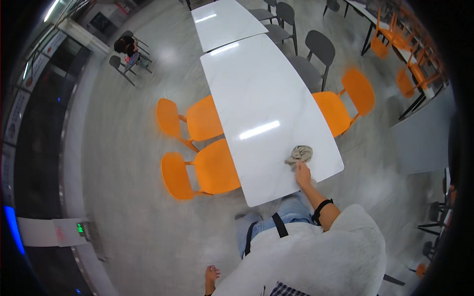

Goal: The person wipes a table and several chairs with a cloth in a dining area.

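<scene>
My right hand is closed on the near edge of a crumpled grey-beige cloth. The cloth lies bunched on the white tabletop, close to the table's near right corner. My right arm reaches forward over the table's near edge, with a black band around it by the elbow. Away from the table, at the lower left, my left hand hangs beside my body. Its fingers are loosely bent and slightly apart, and nothing shows in them.
Two orange chairs stand along the table's left side, another orange chair at its right. Grey chairs stand farther along the right. A second white table adjoins the far end. A person sits at the far left.
</scene>
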`<action>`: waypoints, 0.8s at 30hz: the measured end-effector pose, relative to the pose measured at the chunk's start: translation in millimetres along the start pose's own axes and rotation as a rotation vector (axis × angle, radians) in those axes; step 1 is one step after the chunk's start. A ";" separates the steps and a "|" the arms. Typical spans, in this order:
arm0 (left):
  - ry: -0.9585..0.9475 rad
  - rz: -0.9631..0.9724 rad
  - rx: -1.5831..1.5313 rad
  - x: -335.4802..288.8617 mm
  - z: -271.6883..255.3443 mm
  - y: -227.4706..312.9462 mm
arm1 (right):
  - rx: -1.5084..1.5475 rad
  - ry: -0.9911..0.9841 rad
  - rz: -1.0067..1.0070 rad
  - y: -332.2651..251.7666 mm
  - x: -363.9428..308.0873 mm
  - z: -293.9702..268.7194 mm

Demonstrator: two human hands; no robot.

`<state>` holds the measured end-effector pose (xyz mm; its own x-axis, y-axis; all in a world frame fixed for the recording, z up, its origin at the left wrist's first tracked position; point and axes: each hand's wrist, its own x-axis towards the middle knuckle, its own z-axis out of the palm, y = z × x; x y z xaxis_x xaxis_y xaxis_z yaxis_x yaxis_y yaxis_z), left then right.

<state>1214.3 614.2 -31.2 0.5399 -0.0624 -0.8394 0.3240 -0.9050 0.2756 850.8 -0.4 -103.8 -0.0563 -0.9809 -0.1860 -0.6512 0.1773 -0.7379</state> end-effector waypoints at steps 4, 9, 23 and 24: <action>-0.083 0.043 -0.028 11.6 -9.0 -55.1 | -0.111 0.059 0.030 -45.3 9.1 8.3; -0.188 0.150 -0.055 46.3 -29.8 -87.3 | 0.494 0.097 0.205 -122.3 41.6 -39.5; 0.001 0.102 -0.369 150.3 -227.4 -35.7 | 1.243 0.412 -0.277 -321.0 20.4 -80.3; 0.013 0.102 -0.385 159.3 -240.6 -28.0 | 1.209 0.515 -0.183 -302.9 15.0 -58.6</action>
<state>1478.2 730.8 -59.9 0.5934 -0.1357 -0.7934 0.5347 -0.6703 0.5145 1002.9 -73.4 154.9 -0.4939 -0.8684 0.0449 0.3841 -0.2642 -0.8847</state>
